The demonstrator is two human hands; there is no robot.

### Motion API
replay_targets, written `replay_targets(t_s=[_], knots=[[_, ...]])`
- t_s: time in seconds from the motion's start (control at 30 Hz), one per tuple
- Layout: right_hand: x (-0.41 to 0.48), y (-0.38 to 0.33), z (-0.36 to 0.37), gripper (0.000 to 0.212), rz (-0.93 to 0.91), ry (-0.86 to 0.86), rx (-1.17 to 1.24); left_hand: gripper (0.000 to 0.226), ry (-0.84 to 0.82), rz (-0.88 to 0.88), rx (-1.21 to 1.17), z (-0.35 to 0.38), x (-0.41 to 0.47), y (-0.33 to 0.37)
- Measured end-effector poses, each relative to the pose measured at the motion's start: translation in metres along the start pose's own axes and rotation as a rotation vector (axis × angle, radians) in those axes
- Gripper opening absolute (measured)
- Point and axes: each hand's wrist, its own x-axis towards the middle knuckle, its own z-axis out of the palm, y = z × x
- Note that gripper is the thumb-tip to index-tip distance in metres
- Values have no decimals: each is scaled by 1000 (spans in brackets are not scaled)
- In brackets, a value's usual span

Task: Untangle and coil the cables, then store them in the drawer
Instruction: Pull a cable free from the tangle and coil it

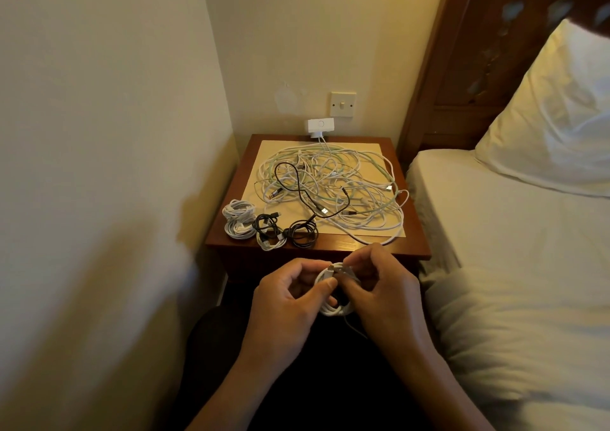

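Holding one coiled white cable [330, 310] between two bare hands, just in front of the near edge of one wooden bedside table [409, 232]. Gripped by the left hand [290, 302], thumb and curled fingers closed round the loops; pinched at the top by the right hand [379, 295], fingertips tight on a short end with a small plug. Smooth round sheath, several loops, roughly circular.

Listing on the tabletop:
- One tangled heap [333, 179], mostly thin white cords with some pale green strands, loose overlapping loops, metal plug tips showing here and there; number of cords in it not countable
- One loose black cable [297, 183], thin and glossy, snaking across the heap's left side
- Five coiled bundles [264, 229] at the front left corner, as far as can be told: three white, two black, small and round, touching one another
- One pale rectangular mat [264, 153], flat and matte, under the heap

Listing beyond the table:
- One white adapter [319, 124], boxy, at the wall behind the heap, white cords dropping from it
- One wall switch [343, 104], square plate
- One bed [495, 232] on the right, white creased sheet
- One pillow [561, 117], white and soft
- One carved wooden headboard [478, 51]
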Motion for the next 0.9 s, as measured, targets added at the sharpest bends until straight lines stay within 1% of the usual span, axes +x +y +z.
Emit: replay_targets(t_s=[0.1, 0.23, 0.33, 0.37, 0.43, 0.5, 0.53, 0.63, 0.67, 0.7, 0.73, 0.8, 0.83, 0.87, 0.9], knots=[[1, -1, -2, 29, 16, -31, 68, 20, 64, -10, -19, -5, 7, -9], [0, 1, -2, 27, 111, -137, 267, 19, 83, 0, -81, 0, 11, -10], [3, 8, -2, 27, 204, -132, 423, 17, 111, -33, -216, 3, 15, -9], [5, 10, -2, 28, 235, -124, 436, 17, 132, -45, -248, 4, 17, -10], [8, 14, -3, 28, 256, -147, 391, 17, 168, -71, -280, 4, 21, -11], [12, 16, -5, 22, 233, -191, 324, 15, 169, -85, -258, 4, 23, -13], [15, 18, -6, 21, 222, -196, 299, 13, 166, -70, -195, 2, 24, -15], [24, 26, -10, 21, 218, -206, 229, 11, 156, 48, 217, -6, 27, -18], [27, 29, -10, 22, 210, -217, 199, 11, 150, 52, 280, -8, 29, -18], [29, 32, -10, 23, 204, -228, 170, 10, 128, 16, 265, -11, 32, -20], [31, 35, -10, 24, 204, -238, 154, 11, 95, -38, 178, -13, 36, -21], [35, 39, -11, 23, 221, -252, 167, 13, 29, -188, -83, -15, 42, -23], [38, 41, -11, 22, 233, -256, 174, 14, 29, -215, -121, -15, 44, -26], [41, 44, -9, 21, 245, -264, 169, 15, 44, -203, -72, -15, 47, -33], [44, 46, -7, 20, 258, -272, 154, 15, 59, -165, 34, -15, 50, -39]])
